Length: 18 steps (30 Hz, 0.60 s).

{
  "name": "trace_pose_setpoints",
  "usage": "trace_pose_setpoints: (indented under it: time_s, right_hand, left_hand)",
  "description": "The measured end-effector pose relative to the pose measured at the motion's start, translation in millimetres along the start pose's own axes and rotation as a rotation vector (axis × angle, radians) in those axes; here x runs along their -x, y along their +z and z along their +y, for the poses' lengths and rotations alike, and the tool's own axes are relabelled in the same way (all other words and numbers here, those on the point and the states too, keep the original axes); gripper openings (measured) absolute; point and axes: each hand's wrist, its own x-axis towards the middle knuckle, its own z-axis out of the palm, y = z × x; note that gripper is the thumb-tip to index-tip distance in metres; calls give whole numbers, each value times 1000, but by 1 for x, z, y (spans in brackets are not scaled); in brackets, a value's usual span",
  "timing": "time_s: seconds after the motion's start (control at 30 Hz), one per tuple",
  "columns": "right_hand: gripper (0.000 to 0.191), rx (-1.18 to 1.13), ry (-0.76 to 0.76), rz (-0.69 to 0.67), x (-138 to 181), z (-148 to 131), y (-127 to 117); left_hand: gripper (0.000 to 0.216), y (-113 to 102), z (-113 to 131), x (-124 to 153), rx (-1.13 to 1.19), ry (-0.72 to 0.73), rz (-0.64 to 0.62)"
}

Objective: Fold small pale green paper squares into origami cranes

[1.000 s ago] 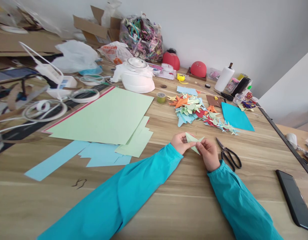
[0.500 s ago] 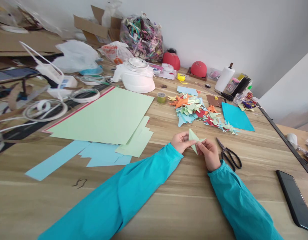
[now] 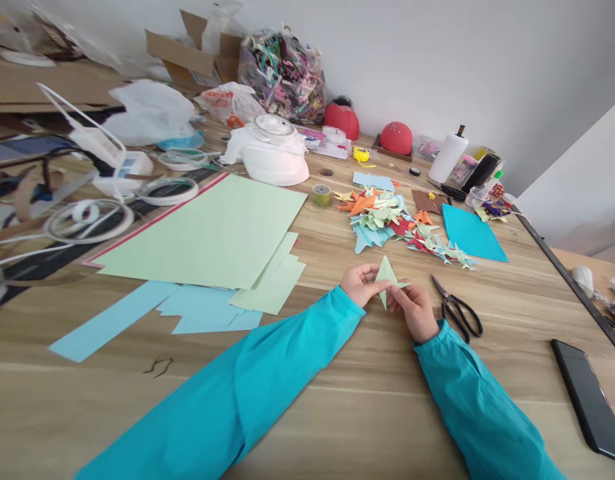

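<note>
A wood-grain tabletop (image 3: 297,413) runs beneath the left hand (image 3: 360,283) and the right hand (image 3: 412,307); a large pale-green sheet (image 3: 207,233) lies well to the left of the left hand, with smaller green pieces (image 3: 272,287) jutting from it toward that hand and light-blue offcuts (image 3: 207,310) along its near edge; far beyond the hands, leftward, a clear bag of many-coloured items (image 3: 282,77) stands beside an open cardboard box (image 3: 182,57), with a white plastic-wrapped bundle (image 3: 274,163) in front of the bag; a heap of origami pieces (image 3: 380,217) in orange, green, red and blue spreads just beyond both hands, lying between them and two red domes (image 3: 396,138) near the wall; a turquoise sheet (image 3: 474,233) lies beyond the right hand, to its right; a black phone (image 3: 590,400) lies well to the right of that hand, nearer the person; black-handled scissors (image 3: 460,313) lie just beside the right hand, between it and the phone.

Between the two hands is a pale-green origami piece (image 3: 386,270), one point directed away from the person; the left hand pinches its left side, thumb on top, and the right hand pinches the other side, the thumbs close together at its middle; beyond the left hand stands a yellow-green spool (image 3: 322,195).
</note>
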Motion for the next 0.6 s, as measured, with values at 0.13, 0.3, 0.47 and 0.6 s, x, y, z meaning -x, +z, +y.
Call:
trace_pose_setpoints:
  time_s: [0.13,0.3,0.47,0.6]
  right_hand:
    - [23,-16,-3,-5,1,1,0]
    - [23,17,-19,0,1,0,0]
    - [25,77,-21,9,3,-3,0]
    - [28,69,-22,53,4,-4,2]
  left_hand:
    - [45,1,1,1,-29,21,-11]
    - [41,0,-1,0,-47,10,-40]
    - [36,2,-2,1,-45,-9,-79]
    - [35,3,0,0,-36,-49,-106]
